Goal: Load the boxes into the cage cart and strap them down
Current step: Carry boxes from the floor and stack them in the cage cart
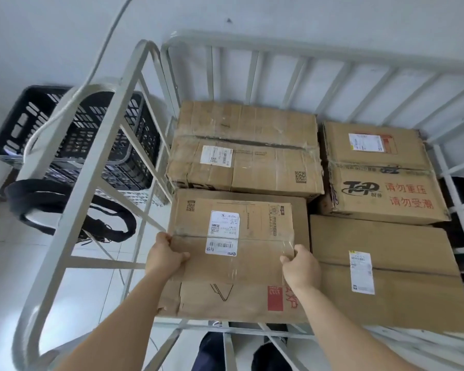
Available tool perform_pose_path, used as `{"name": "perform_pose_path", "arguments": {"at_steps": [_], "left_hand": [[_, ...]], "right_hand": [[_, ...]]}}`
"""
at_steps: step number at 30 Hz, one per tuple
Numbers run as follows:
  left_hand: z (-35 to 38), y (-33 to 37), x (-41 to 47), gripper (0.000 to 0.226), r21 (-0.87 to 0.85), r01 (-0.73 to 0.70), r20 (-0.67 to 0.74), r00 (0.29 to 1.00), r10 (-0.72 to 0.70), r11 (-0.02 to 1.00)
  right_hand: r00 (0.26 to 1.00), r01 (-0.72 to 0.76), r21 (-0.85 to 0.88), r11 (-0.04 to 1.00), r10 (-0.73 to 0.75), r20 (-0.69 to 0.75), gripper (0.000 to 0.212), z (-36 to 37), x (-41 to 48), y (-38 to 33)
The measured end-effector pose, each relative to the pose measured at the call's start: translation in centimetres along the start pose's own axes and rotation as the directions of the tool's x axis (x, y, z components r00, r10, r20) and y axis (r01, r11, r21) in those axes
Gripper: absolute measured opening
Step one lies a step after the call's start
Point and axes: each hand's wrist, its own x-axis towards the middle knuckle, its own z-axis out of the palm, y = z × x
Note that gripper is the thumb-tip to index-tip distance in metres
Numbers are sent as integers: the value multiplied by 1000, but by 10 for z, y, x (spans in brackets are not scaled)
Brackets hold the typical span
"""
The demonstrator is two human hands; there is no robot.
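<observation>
Small box (233, 231) with white labels lies on top of the front-left carton (225, 301) inside the cage cart (252, 48). Left hand (166, 257) grips its near-left edge, fingers (163, 236) curled round the side, thumb on the top face. Right hand (300, 266) grips the near-right edge the same way. Three more in the cart, packed close: back-left carton (244, 145), back-right carton (381, 172) with red print, front-right carton (386, 274). Black strap (65, 207) hangs on the cart's left side frame. Black crate (75, 129) sits outside, beyond that frame.
</observation>
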Motion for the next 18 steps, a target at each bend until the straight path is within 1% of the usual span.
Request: {"name": "perform_pose_path", "arguments": {"at_steps": [3,5,7,9,10,12,14,18], "left_hand": [[-4,3,6,63,77,-9,50,999,5,997],[-5,9,7,66,128,-22,95,995,10,992],[-6,19,4,68,185,-75,108,993,55,980],[-5,34,-2,72,314,-148,74,989,131,938],[-4,42,-7,76,391,-175,52,984,168,903],[-1,60,-19,80,492,-249,37,963,265,835],[5,79,-31,71,577,-347,63,921,384,739],[19,127,-63,47,696,-513,196,809,554,503]], "right_hand": [[1000,8,-15,1000,-9,-20,11,2,-1,1],[1000,11,-38,999,-12,-9,10,-1,-3,0],[999,19,-84,996,-15,41,15,-8,-6,-2],[994,52,-139,989,-38,100,24,-18,-10,-3],[993,68,-158,985,-51,107,28,-24,-13,-2],[994,88,-163,983,-76,75,37,-38,-20,3],[995,101,-163,981,-97,32,43,-55,-28,11],[992,109,-184,977,-119,-45,46,-95,-44,37]]}}
